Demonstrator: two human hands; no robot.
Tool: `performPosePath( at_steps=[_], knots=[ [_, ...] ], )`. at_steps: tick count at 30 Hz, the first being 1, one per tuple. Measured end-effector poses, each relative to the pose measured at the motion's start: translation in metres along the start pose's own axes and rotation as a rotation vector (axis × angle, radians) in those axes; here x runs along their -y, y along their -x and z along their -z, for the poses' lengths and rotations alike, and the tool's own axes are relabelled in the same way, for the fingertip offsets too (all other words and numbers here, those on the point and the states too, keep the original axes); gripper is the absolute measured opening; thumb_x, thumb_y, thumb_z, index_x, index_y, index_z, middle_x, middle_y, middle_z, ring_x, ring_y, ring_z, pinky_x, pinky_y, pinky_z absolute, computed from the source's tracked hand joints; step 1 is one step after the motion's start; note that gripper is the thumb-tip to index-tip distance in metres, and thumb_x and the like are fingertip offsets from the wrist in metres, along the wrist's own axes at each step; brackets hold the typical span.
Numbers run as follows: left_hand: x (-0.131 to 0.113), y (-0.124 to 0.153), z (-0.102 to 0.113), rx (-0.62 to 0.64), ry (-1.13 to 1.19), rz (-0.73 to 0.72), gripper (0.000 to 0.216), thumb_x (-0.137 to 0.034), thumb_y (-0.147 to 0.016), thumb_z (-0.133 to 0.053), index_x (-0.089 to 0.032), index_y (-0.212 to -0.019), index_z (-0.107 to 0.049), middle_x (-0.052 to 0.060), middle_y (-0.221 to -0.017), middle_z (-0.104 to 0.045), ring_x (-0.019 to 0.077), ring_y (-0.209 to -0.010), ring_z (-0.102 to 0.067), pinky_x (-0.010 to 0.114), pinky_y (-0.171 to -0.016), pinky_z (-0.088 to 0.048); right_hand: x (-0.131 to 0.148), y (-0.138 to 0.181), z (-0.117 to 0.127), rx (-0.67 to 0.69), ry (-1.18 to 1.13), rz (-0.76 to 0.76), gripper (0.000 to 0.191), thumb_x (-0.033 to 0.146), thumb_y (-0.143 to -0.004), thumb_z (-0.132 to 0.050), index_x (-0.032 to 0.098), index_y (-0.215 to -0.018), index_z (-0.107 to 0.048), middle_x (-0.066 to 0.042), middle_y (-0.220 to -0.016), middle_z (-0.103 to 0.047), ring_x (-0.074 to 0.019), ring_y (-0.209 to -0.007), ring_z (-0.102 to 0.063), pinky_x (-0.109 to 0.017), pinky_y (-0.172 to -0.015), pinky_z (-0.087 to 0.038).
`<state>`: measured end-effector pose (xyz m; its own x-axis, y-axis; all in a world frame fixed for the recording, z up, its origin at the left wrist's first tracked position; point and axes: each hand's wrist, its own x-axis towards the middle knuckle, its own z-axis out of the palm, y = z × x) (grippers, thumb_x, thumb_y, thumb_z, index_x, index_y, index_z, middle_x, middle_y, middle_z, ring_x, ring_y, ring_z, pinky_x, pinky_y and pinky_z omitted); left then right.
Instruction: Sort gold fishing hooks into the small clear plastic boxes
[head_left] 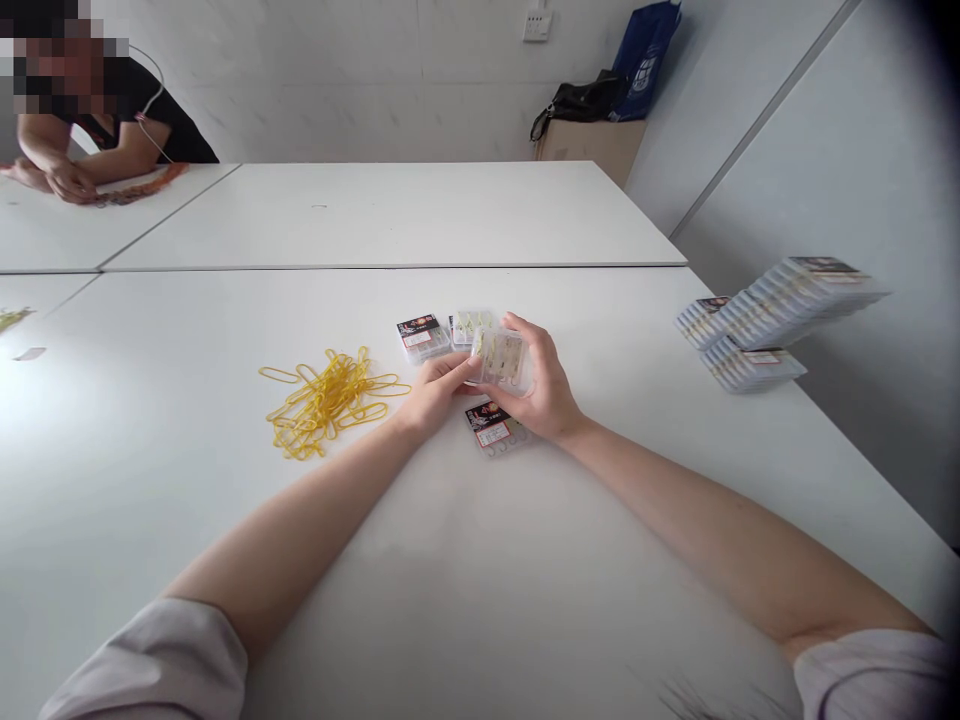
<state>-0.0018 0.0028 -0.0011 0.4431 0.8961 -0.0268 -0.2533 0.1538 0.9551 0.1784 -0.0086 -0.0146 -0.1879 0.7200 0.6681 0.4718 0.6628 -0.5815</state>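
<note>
My right hand (544, 385) holds a small clear plastic box (501, 357) just above the white table (525, 560). My left hand (435, 392) touches the box's left edge with its fingertips. A second box with a black and red label (422, 336) lies flat just behind my hands. A third clear box (469, 326) lies next to it. One more labelled box (491, 428) lies under my right wrist, partly hidden. A loose pile of yellow rubber bands (328, 397) lies left of my left hand.
A slanted stack of several similar boxes (772, 315) stands near the table's right edge. Another person (90, 110) leans on the far left table with an orange strip under their hands. A cardboard box and bags (600, 120) stand by the back wall.
</note>
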Motion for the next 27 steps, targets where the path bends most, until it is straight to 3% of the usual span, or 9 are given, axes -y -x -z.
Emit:
performPosePath(
  at_steps=[8, 12, 17, 22, 25, 27],
  knots=[
    [-0.001, -0.005, 0.005, -0.114, 0.111, 0.009, 0.033, -0.045, -0.079, -0.075, -0.015, -0.094, -0.073, 0.006, -0.091, -0.073, 0.0159, -0.080, -0.068, 0.028, -0.075, -0.057, 0.000, 0.000, 0.001, -0.004, -0.091, -0.098, 0.078, 0.042, -0.088, -0.073, 0.027, -0.153, -0.031, -0.015, -0.154, -0.045, -0.0324, -0.145, -0.043, -0.057, -0.117, -0.041],
    [-0.003, -0.004, 0.004, -0.101, 0.103, 0.028, 0.033, -0.044, -0.079, -0.074, -0.014, -0.093, -0.072, 0.008, -0.090, -0.073, 0.0164, -0.079, -0.068, 0.028, -0.074, -0.056, 0.004, 0.000, 0.002, 0.015, -0.130, -0.098, 0.076, 0.045, -0.090, -0.070, 0.028, -0.152, -0.030, -0.013, -0.158, -0.042, -0.0317, -0.148, -0.039, -0.056, -0.116, -0.043],
    [-0.004, -0.002, 0.005, 0.040, 0.089, 0.063, 0.035, -0.046, -0.081, -0.073, -0.015, -0.096, -0.075, 0.007, -0.082, -0.072, 0.0165, -0.071, -0.066, 0.029, -0.071, -0.054, 0.010, 0.001, 0.004, 0.028, -0.197, 0.034, 0.075, 0.045, -0.093, -0.065, 0.029, -0.154, -0.025, -0.014, -0.158, -0.041, -0.0324, -0.147, -0.041, -0.056, -0.116, -0.044],
    [-0.004, 0.001, 0.004, 0.188, 0.022, 0.111, 0.039, -0.050, -0.081, -0.070, -0.015, -0.097, -0.077, 0.009, -0.081, -0.074, 0.0215, -0.075, -0.068, 0.033, -0.072, -0.053, 0.007, 0.004, 0.005, 0.143, -0.079, 0.140, 0.080, 0.052, -0.089, -0.066, 0.037, -0.156, -0.025, -0.013, -0.152, -0.044, -0.0368, -0.142, -0.044, -0.060, -0.106, -0.050],
    [-0.003, 0.001, 0.003, 0.128, -0.010, 0.092, 0.033, -0.046, -0.081, -0.072, -0.016, -0.094, -0.076, 0.008, -0.082, -0.074, 0.0203, -0.074, -0.068, 0.032, -0.070, -0.052, 0.006, 0.005, 0.008, 0.282, 0.053, 0.321, 0.072, 0.058, -0.086, -0.066, 0.041, -0.151, -0.039, -0.011, -0.139, -0.050, -0.0354, -0.129, -0.053, -0.056, -0.103, -0.049],
    [-0.003, -0.001, 0.005, -0.034, 0.012, 0.047, 0.030, -0.041, -0.082, -0.071, -0.018, -0.100, -0.075, 0.006, -0.085, -0.074, 0.0172, -0.076, -0.068, 0.030, -0.072, -0.052, 0.006, 0.004, 0.011, 0.400, 0.142, 0.467, 0.065, 0.058, -0.088, -0.064, 0.040, -0.148, -0.046, -0.010, -0.134, -0.054, -0.0331, -0.122, -0.057, -0.054, -0.102, -0.046]
  ],
)
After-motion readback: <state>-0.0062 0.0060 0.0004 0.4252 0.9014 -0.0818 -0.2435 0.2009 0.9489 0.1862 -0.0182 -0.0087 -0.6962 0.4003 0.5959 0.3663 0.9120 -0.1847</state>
